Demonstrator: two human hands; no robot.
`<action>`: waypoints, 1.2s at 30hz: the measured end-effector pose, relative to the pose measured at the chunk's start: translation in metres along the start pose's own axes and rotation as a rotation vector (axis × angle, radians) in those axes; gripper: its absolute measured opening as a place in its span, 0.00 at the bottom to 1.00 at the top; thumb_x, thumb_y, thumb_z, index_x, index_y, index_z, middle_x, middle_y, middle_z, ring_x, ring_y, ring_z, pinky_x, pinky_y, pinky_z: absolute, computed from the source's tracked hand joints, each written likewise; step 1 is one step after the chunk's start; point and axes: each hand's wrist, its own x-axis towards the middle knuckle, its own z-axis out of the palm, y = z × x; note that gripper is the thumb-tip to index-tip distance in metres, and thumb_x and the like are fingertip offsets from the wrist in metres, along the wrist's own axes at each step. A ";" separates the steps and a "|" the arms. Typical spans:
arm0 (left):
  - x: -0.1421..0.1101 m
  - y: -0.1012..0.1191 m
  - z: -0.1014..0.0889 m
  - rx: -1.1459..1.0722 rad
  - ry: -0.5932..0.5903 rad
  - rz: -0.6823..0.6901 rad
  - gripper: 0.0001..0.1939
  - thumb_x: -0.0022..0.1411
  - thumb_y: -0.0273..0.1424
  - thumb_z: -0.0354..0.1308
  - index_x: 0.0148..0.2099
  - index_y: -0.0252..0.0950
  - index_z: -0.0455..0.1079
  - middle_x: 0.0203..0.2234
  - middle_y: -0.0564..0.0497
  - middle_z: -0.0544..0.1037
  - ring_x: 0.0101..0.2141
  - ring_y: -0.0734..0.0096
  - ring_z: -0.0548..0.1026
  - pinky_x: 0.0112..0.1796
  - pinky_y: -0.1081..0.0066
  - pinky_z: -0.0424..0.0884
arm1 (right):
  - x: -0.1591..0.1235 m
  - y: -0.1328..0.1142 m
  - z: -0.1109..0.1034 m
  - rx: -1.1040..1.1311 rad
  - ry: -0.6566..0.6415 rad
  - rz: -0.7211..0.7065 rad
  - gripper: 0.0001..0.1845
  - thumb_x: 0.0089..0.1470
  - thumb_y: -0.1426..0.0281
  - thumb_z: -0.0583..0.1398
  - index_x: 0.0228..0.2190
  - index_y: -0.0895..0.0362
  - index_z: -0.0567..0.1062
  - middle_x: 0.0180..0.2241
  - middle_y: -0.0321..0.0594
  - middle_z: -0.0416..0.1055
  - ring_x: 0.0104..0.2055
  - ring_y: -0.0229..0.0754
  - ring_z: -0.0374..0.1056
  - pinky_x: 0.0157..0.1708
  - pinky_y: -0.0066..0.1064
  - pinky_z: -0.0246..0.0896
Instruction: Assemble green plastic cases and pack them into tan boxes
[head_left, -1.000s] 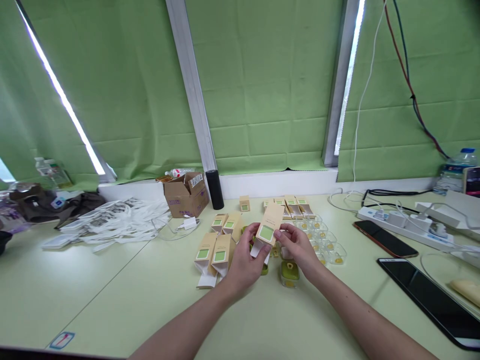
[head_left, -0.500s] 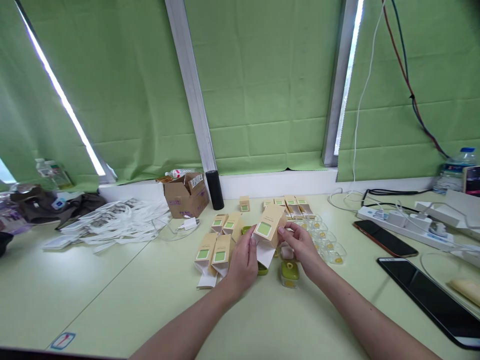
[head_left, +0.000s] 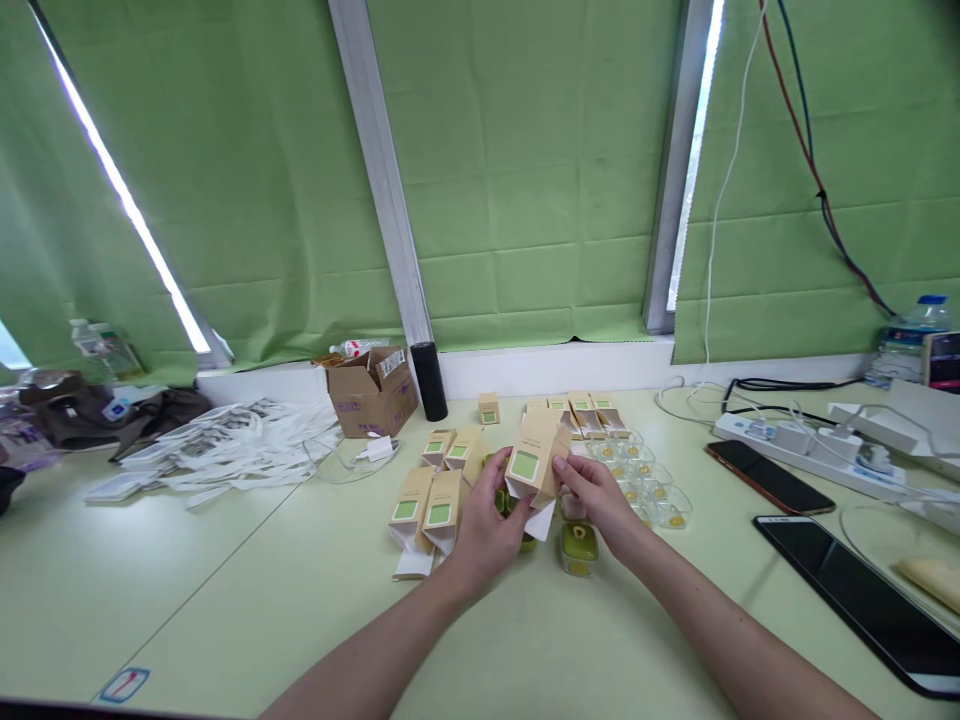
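Note:
Both my hands hold one small tan carton with a green square window [head_left: 534, 456], raised just above the table. My left hand [head_left: 487, 525] grips its lower left side, fingers curled. My right hand [head_left: 592, 500] pinches its right edge. A white flap hangs open from the carton's bottom. Below it a small clear case with a green insert [head_left: 579, 545] lies on the table. Two similar tan cartons [head_left: 425, 508] lie to the left of my left hand.
More tan cartons [head_left: 581, 412] and several clear cases [head_left: 649, 480] lie behind my hands. A brown cardboard box [head_left: 371, 392], a black cylinder [head_left: 430, 380] and white straps [head_left: 225, 445] sit left. A tablet [head_left: 862, 590], a phone [head_left: 769, 478] and a power strip [head_left: 810, 445] lie right.
The carton has turned from flat-on to a squared-up box shape between my hands, and its bottom flap now hangs down. My left hand shifted slightly under it.

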 end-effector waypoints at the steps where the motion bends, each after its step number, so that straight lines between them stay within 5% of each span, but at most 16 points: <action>1: 0.000 0.000 0.000 -0.005 -0.003 0.001 0.30 0.68 0.36 0.68 0.68 0.40 0.66 0.61 0.39 0.77 0.59 0.53 0.78 0.57 0.57 0.76 | -0.001 -0.001 0.000 0.010 -0.002 0.007 0.39 0.40 0.31 0.69 0.25 0.56 0.78 0.26 0.41 0.77 0.30 0.44 0.71 0.30 0.33 0.63; 7: -0.001 0.003 -0.003 -0.223 -0.027 -0.048 0.27 0.71 0.43 0.63 0.67 0.40 0.68 0.62 0.39 0.77 0.61 0.52 0.76 0.60 0.58 0.73 | -0.005 -0.008 0.002 0.105 0.004 0.042 0.36 0.39 0.35 0.73 0.26 0.56 0.82 0.27 0.42 0.80 0.29 0.45 0.73 0.29 0.33 0.67; 14: 0.004 0.005 -0.003 -0.583 -0.105 -0.239 0.30 0.65 0.46 0.68 0.64 0.38 0.71 0.54 0.42 0.82 0.55 0.51 0.79 0.57 0.59 0.74 | -0.002 -0.006 0.000 0.124 0.078 0.037 0.36 0.34 0.37 0.75 0.31 0.56 0.85 0.31 0.48 0.85 0.33 0.53 0.80 0.32 0.38 0.74; 24: 0.008 0.005 -0.006 -0.448 0.044 -0.266 0.31 0.66 0.57 0.64 0.55 0.36 0.74 0.45 0.43 0.85 0.46 0.56 0.83 0.47 0.62 0.78 | -0.003 -0.005 -0.003 0.087 0.121 0.021 0.35 0.37 0.37 0.74 0.30 0.56 0.85 0.31 0.50 0.85 0.35 0.60 0.81 0.31 0.43 0.76; 36: 0.019 0.004 -0.010 -0.287 0.001 -0.257 0.26 0.56 0.51 0.75 0.45 0.36 0.76 0.38 0.44 0.85 0.41 0.59 0.83 0.45 0.63 0.79 | 0.000 0.004 0.000 -0.022 0.053 -0.109 0.34 0.43 0.37 0.72 0.31 0.56 0.84 0.32 0.47 0.83 0.35 0.54 0.77 0.34 0.41 0.73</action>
